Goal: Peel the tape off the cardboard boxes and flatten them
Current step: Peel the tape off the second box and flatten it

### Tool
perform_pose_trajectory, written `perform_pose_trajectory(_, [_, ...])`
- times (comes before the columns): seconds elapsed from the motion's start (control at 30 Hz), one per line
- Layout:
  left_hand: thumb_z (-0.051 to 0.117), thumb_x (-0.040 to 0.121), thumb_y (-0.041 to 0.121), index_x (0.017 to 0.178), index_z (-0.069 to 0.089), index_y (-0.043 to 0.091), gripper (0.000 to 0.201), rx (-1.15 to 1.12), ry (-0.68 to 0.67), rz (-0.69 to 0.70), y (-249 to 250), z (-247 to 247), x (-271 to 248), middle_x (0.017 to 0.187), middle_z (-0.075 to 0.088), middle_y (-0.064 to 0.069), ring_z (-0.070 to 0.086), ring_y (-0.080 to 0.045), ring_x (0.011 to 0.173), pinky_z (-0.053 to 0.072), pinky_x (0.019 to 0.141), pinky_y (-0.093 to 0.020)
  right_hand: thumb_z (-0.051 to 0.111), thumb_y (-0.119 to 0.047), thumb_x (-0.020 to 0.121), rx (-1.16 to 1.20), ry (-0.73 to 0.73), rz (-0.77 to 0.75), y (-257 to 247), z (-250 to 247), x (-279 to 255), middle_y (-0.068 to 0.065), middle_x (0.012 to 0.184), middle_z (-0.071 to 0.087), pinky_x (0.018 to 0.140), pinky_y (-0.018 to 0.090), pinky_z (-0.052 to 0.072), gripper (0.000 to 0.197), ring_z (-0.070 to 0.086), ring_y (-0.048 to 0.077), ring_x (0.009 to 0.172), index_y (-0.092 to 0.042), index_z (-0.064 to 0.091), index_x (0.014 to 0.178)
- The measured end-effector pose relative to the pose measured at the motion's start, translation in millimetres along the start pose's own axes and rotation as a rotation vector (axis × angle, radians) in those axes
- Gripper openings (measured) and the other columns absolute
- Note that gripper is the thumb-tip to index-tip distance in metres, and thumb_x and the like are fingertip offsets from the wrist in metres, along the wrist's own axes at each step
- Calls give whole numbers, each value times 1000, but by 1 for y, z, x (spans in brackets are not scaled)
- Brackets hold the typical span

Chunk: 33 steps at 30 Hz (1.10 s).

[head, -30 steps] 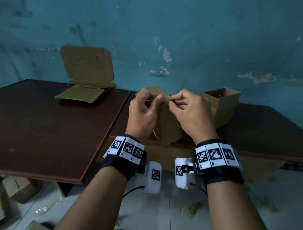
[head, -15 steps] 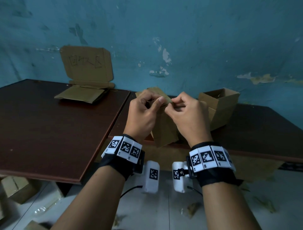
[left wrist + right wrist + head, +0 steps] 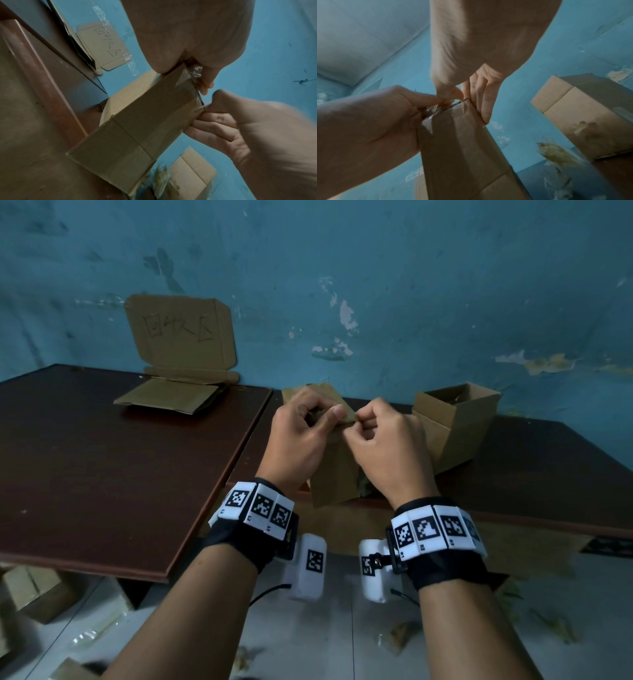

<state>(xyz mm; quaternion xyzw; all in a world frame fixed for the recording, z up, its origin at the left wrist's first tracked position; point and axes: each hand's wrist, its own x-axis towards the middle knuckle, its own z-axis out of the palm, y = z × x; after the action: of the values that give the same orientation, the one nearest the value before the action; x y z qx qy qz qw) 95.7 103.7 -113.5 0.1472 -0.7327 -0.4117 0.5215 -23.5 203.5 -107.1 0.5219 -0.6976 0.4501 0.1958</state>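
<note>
Hands sit slightly closer together than before: left hand [image 3: 301,440] grips the flattened box [image 3: 334,474], right hand [image 3: 387,446] pinches its tape [image 3: 433,110]. Handwriting on the cardboard sign [image 3: 181,333] is not readable.

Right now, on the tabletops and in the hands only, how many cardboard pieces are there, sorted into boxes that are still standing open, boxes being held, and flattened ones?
Held box: 1
Open standing box: 1
Flattened cardboard: 1
Total: 3
</note>
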Motion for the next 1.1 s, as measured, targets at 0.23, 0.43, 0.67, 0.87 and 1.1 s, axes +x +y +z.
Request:
perform_pose_trajectory(0.23, [73, 97, 11, 85, 71, 8, 12, -89, -2, -74, -4, -9, 2, 89, 67, -6, 62, -13, 85, 51, 78, -28, 83, -20, 91, 227, -112, 109, 10, 5, 1, 2, 92, 79, 76, 41, 66, 20, 78, 11, 83, -10, 75, 105])
perform_pose_trajectory(0.43, [74, 95, 6, 81, 70, 17, 19, -96, -10, -103, -3, -10, 1, 85, 65, 4, 62, -8, 82, 48, 76, -23, 80, -9, 88, 167, -104, 76, 5, 4, 1, 2, 89, 79, 75, 40, 66, 16, 78, 12, 81, -8, 76, 104])
perform_pose_trajectory(0.67, [76, 93, 10, 81, 71, 20, 17, -63, -27, -75, -5, -12, 1, 90, 65, -13, 62, -18, 83, 51, 78, -36, 76, -3, 87, 170, -148, 95, 4, 0, 1, 6, 98, 80, 80, 37, 66, 25, 78, 12, 88, -7, 77, 112])
perform_pose_trajectory(0.87, [73, 92, 19, 82, 70, 20, 10, -93, -22, -112, -4, -16, 1, 91, 67, -16, 63, -24, 85, 52, 80, -41, 85, -10, 87, 414, -225, 181, 3, -10, -3, 2, 103, 81, 85, 28, 65, 30, 78, 3, 93, -8, 78, 116])
perform_pose_trajectory(1.1, [71, 91, 20, 84, 69, 9, 14, -144, -22, -163, -5, -20, 2, 93, 68, -24, 64, -20, 84, 52, 78, -34, 82, -1, 89, 449, -262, 172, 7, -1, -2, 3, 106, 80, 88, 34, 65, 26, 78, 5, 96, -9, 75, 114])
